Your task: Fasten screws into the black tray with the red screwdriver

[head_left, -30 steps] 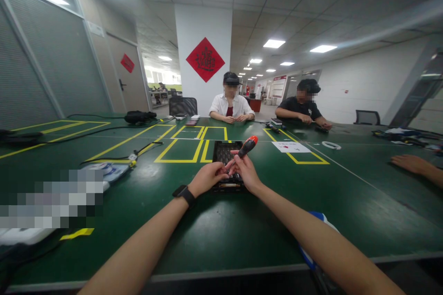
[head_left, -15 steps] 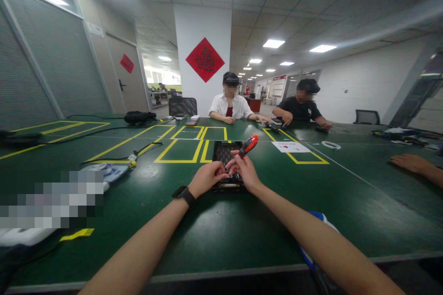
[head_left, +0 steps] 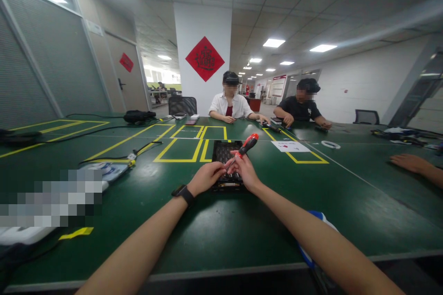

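Note:
A screwdriver [head_left: 248, 144] with a red and black handle slants up and to the right out of my right hand [head_left: 245, 171], whose fingers are closed on it. Its tip end points down to the left, toward my left hand [head_left: 208, 177]. The thumb and fingers of that hand are pinched together at the tip; whatever lies between them is too small to make out. Below both hands an open black case [head_left: 221, 148] rests on the green table [head_left: 194, 230], its inside partly covered by my fingers. A dark watch is on my left wrist.
Yellow tape outlines mark the table. A printed sheet [head_left: 290, 146] and a white ring [head_left: 330, 144] lie to the right, cables [head_left: 138, 151] and a clear bag [head_left: 110, 171] to the left. Two people sit opposite; another person's hand [head_left: 410, 164] rests at the right.
My left fingers have shifted slightly at the screwdriver's tip, and the handle has turned or tilted a little in my right hand. The case stays in place.

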`<state>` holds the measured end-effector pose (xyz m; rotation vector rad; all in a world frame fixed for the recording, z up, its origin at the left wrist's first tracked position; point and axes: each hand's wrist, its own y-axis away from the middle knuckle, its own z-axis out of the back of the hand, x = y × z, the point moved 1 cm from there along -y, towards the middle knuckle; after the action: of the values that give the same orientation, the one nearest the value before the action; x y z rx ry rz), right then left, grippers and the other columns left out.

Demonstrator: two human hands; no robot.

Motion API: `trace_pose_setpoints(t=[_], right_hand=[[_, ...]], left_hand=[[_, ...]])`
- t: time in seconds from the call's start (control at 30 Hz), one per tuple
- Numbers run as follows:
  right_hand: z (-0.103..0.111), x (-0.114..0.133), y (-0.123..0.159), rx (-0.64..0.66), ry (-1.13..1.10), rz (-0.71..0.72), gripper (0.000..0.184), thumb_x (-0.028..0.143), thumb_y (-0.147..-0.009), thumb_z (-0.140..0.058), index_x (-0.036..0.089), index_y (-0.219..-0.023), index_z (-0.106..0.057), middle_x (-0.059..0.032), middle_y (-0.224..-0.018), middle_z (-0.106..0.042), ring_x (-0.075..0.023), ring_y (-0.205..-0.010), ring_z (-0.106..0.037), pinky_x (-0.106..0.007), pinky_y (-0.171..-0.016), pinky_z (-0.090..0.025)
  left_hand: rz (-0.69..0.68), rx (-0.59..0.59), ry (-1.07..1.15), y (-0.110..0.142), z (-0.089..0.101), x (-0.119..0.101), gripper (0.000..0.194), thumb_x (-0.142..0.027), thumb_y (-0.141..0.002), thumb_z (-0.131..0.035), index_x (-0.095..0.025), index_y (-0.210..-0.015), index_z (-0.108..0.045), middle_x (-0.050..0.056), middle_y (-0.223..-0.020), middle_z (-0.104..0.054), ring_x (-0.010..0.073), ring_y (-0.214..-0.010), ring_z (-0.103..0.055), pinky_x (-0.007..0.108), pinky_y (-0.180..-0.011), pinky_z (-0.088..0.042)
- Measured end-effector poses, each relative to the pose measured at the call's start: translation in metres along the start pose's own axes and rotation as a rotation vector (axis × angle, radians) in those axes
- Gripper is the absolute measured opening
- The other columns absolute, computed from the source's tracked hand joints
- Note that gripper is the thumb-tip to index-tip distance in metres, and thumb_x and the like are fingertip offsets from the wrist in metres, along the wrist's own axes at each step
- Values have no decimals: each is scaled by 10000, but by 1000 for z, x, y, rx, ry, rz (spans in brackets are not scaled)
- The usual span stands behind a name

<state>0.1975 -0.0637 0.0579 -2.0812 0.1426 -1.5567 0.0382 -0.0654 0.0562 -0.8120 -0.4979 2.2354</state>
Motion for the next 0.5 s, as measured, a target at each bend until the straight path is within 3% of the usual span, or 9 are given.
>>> trace_pose_setpoints(t=[0.17,0.37,0.5], right_hand=[[-2,3,2,10,18,11,285,396,-835,-415,199,-1039,-434,-3,-702,-621,-95,-500,-565,-232,-528,-420],[-2,3,1,26,6,-4,298,402,-837,-403,198,-1053,-428,-15,-728,-633,-99,-517,-572,-240,-542,-426],[-1,2,0,13,0,-29,310,413,-832,-404,197,-1054,-431,-20,-731,-639,-110,-525,-587,-242,-541,-424]], left_hand=[[49,-30,33,1,-3,3,232,-385,-744,-558,-154,-746,-533,-29,-615,-495,94,-553,-439,196,-524,-325],[27,-27,-21,0,-3,5,212,-335,-790,-505,-143,-714,-553,-13,-605,-507,97,-557,-436,203,-538,-304],[-4,14,-13,1,-1,0,227,-297,-840,-422,-153,-795,-592,20,-684,-568,116,-622,-485,212,-578,-317]])
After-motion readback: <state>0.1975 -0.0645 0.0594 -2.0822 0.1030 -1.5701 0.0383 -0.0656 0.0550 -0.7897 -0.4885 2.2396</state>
